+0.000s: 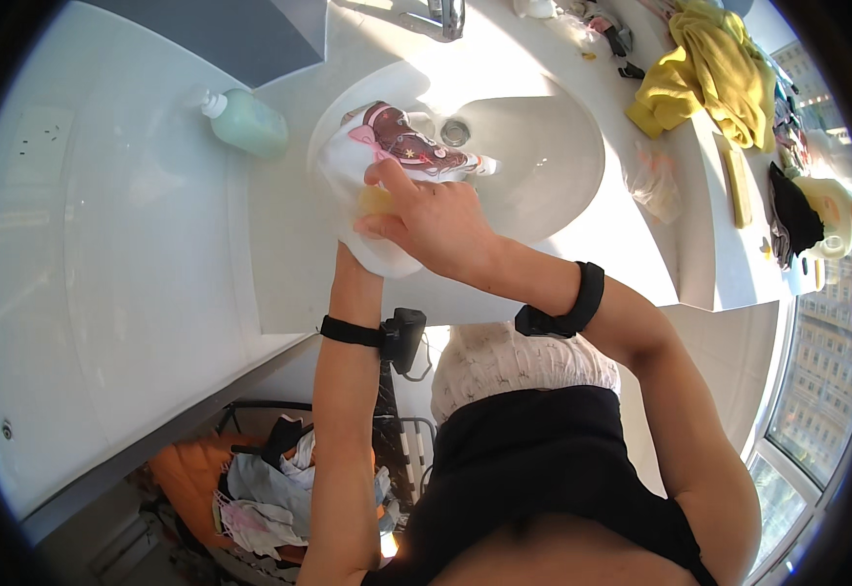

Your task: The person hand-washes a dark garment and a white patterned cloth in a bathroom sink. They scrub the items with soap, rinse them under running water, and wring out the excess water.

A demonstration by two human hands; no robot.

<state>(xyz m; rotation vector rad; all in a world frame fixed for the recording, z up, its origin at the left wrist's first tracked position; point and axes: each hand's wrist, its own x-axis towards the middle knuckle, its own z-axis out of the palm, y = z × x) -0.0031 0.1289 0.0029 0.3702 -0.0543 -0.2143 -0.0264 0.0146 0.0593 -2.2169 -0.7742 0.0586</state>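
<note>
A white cloth garment (348, 161) with a brown print and a pink bow drapes over the left part of the white sink basin (553, 186). My left forearm (348, 361) reaches up beneath the garment, and the cloth covers that hand, so its fingers are hidden. Above the cloth, my right hand (440, 220) grips a pale yellow bar of soap (375, 202) between thumb and fingers. The soap rests against the white fabric. Part of the garment hangs toward the drain (455, 132).
A pale green pump bottle (250, 122) stands left of the basin, and a faucet (450, 18) behind it. On the right are a yellow garment (714, 73), a clear plastic bag (652, 181) and a yellowish jug (829, 215). Below left, a basket holds clothes (270, 479).
</note>
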